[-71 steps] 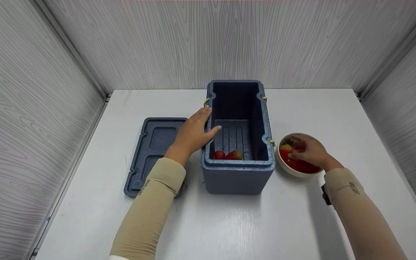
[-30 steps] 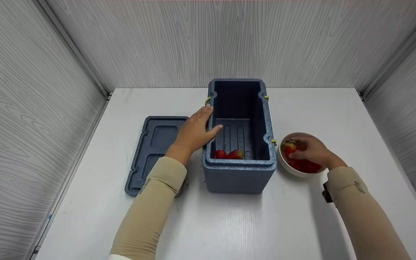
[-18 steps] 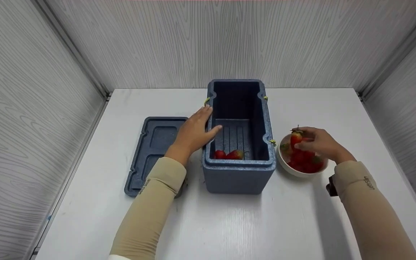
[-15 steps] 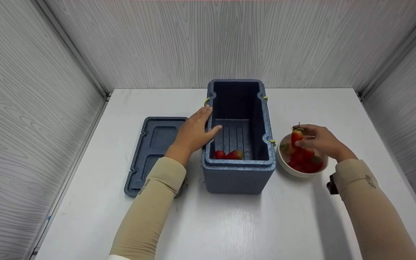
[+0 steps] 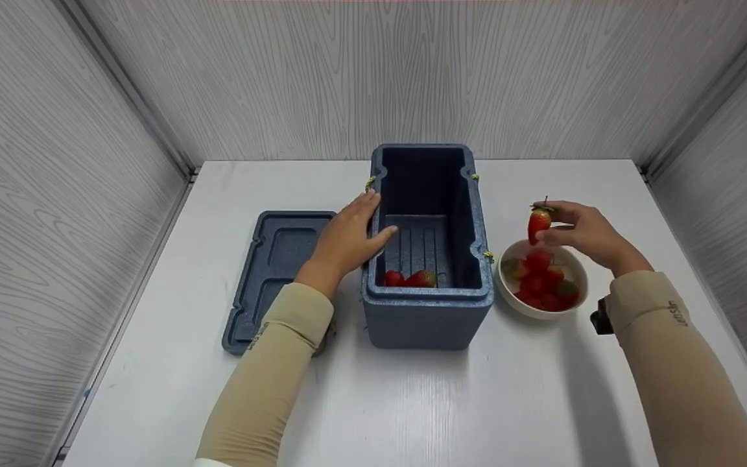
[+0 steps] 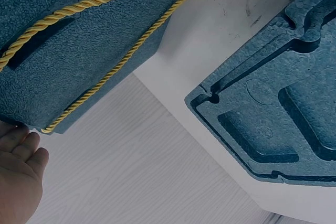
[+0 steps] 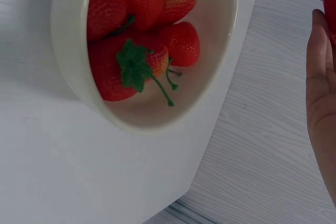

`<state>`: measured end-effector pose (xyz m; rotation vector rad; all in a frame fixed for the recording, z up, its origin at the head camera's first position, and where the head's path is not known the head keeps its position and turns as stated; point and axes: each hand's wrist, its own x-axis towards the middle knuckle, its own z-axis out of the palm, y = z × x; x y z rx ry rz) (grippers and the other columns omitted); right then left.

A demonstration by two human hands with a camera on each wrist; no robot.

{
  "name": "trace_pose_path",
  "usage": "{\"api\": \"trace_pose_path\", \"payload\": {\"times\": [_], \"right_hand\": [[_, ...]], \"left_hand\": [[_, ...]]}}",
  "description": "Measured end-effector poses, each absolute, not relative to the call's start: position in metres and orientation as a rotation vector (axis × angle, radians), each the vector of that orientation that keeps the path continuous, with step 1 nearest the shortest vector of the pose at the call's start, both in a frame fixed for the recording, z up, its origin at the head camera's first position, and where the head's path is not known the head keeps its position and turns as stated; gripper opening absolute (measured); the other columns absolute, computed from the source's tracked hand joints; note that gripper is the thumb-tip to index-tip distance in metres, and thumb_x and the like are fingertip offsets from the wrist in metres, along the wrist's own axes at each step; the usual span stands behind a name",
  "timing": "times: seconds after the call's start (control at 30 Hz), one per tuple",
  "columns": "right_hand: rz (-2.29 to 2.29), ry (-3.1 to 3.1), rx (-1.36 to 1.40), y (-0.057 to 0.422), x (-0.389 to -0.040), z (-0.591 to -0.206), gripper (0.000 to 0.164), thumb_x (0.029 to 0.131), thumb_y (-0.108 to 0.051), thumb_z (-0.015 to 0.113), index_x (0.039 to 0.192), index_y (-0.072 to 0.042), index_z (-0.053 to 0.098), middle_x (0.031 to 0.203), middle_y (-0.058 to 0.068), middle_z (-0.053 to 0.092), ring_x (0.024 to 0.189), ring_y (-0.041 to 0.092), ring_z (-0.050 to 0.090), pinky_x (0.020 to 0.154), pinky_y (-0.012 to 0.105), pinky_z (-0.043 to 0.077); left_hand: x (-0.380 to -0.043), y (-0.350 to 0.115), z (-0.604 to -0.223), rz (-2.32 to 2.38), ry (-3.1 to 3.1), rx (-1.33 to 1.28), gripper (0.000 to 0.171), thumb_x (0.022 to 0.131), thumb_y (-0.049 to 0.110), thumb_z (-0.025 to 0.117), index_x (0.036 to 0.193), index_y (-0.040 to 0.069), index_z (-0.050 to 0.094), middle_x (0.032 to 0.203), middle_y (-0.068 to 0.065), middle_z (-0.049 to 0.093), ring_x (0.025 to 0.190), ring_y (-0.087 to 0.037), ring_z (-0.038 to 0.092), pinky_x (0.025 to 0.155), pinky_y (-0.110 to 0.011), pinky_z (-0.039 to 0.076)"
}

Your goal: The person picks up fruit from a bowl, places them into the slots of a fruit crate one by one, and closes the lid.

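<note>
A red strawberry (image 5: pixel 539 224) with a green cap and stem is pinched in my right hand (image 5: pixel 584 233), held above the back of a white bowl (image 5: pixel 506 299). Several more strawberries (image 7: pixel 144 40) fill the bowl. Only part of the right hand and the held fruit's edge show in the right wrist view. My left hand (image 5: pixel 347 239) rests on the left rim of a tall blue foam box (image 5: pixel 428 318), thumb over the edge and fingers extended. Red strawberries (image 5: pixel 420 279) lie at the near end of the box's floor.
A blue lid (image 5: pixel 244 324) with recessed panels lies left of the box, partly behind the left arm. Yellow rope (image 6: pixel 105 80) runs along the box's side. A white table (image 5: pixel 412 402) bears everything, with pale wood-grain walls (image 5: pixel 412 78) behind and at the sides.
My right hand has gone into the bowl, gripped a strawberry and lifted it up and slightly back. The left hand has stayed on the box rim.
</note>
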<state>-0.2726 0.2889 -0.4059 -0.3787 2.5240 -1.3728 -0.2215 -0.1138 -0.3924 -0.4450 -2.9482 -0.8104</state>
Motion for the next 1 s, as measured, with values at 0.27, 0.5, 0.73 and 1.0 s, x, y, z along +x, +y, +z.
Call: {"api": "trace_pose_path", "payload": {"times": [0.27,0.5,0.73,1.0], "right_hand": [[-1.445,2.522,-0.41,0.286,-0.277,-0.39,0.058,0.088,-0.02,0.072,0.138,-0.004,0.048,0.125,0.015,0.054,0.102,0.016,0.06,0.079,0.022,0.053],[-1.431,2.545,-0.416,0.285,-0.281,-0.376,0.061,0.088,-0.021,0.071,0.141,-0.005,0.046,0.127,0.014,0.053,0.103,0.014,0.059,0.079,0.021,0.052],[-1.408,2.573,-0.428,0.279,-0.284,-0.362,0.061,0.089,-0.023,0.07,0.142,-0.007,0.045,0.127,0.013,0.052,0.106,0.018,0.057,0.08,0.02,0.051],[-1.442,2.583,-0.488,0.269,-0.287,-0.344,0.058,0.089,-0.021,0.07,0.139,-0.003,0.046,0.124,0.012,0.054,0.103,0.015,0.058,0.079,0.019,0.051]], "left_hand": [[-0.221,-0.114,-0.393,-0.82,-2.945,-0.444,0.071,0.096,0.05,0.05,0.151,0.01,0.029,0.155,-0.006,0.024,0.142,-0.021,0.021,0.113,-0.04,0.02],[-0.221,-0.114,-0.393,-0.831,-2.934,-0.451,0.072,0.095,0.05,0.051,0.151,0.009,0.03,0.155,-0.006,0.024,0.141,-0.021,0.021,0.113,-0.041,0.021],[-0.221,-0.114,-0.393,-0.825,-2.934,-0.449,0.071,0.095,0.049,0.051,0.151,0.009,0.03,0.155,-0.007,0.025,0.141,-0.021,0.021,0.113,-0.04,0.021],[-0.222,-0.113,-0.392,-0.808,-2.946,-0.444,0.071,0.095,0.05,0.05,0.151,0.01,0.03,0.155,-0.006,0.025,0.141,-0.02,0.021,0.113,-0.039,0.021]]}}
